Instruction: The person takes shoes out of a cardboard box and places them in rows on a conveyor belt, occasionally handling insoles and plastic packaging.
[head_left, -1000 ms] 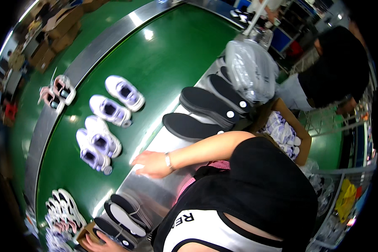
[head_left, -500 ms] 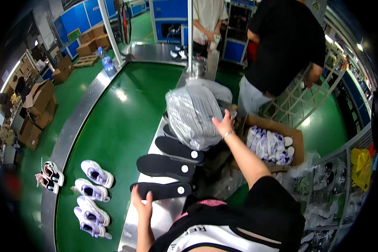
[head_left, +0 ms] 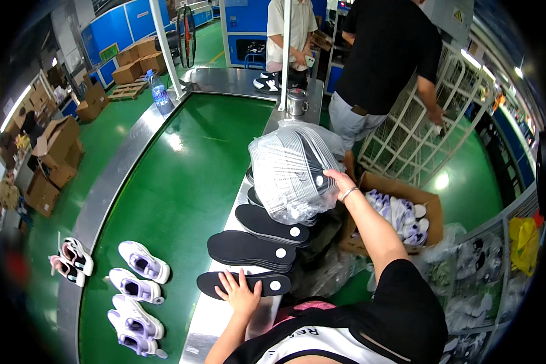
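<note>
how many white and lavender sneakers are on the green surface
4: the farthest white-and-lavender sneaker, the second just nearer, then the third and the nearest close together, all lined up on the left of the flat green surface. None looks hidden.

Strip lights [head_left: 14, 111] are shining white near the left rim, and the green belt [head_left: 182, 194] is looking fairly bright, with one round spot of glare. The plastic bag [head_left: 285, 176] is giving back thin glints. Straight edges are bending, the corners are falling into black, and a reddish patch [head_left: 13, 262] is appearing blurred at lower left.
</note>
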`<state>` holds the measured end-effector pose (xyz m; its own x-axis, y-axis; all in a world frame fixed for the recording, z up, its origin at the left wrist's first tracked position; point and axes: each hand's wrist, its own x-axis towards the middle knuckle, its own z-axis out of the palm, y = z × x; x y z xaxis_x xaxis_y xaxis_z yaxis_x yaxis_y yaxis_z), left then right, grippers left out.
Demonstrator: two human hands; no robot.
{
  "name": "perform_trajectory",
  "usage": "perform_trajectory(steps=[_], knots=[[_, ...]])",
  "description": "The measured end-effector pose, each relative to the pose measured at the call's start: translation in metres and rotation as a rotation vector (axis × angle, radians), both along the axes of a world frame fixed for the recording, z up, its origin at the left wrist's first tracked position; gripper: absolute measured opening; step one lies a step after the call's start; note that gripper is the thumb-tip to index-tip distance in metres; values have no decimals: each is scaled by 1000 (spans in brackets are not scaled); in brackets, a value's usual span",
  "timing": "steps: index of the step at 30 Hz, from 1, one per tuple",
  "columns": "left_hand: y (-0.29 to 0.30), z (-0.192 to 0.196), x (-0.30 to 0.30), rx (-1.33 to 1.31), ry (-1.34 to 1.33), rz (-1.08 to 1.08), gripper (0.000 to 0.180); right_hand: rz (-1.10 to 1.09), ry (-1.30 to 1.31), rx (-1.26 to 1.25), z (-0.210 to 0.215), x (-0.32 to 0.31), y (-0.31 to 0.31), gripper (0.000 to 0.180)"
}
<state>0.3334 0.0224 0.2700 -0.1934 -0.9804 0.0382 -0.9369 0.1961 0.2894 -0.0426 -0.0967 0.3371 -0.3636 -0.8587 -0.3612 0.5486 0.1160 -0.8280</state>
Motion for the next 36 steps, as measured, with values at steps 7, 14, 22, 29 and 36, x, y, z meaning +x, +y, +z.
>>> perform_trajectory(steps=[7,14,22,29,36], knots=[[-17,14,13,50,742,106,67,234,-173,-90,23,15,22,24],[-48,78,-22,871,2051,-8,83,559,-40,-194,68,77,54,34],[-54,73,4,565,2209,133,58,843,611,-560,117,52,31,37],[-76,64,34,536,2213,78,56,115,243,-81,34,-80,187,39],[-104,67,54,441,2215,155,56,-322,-139,602,-109,-11,368,32]])
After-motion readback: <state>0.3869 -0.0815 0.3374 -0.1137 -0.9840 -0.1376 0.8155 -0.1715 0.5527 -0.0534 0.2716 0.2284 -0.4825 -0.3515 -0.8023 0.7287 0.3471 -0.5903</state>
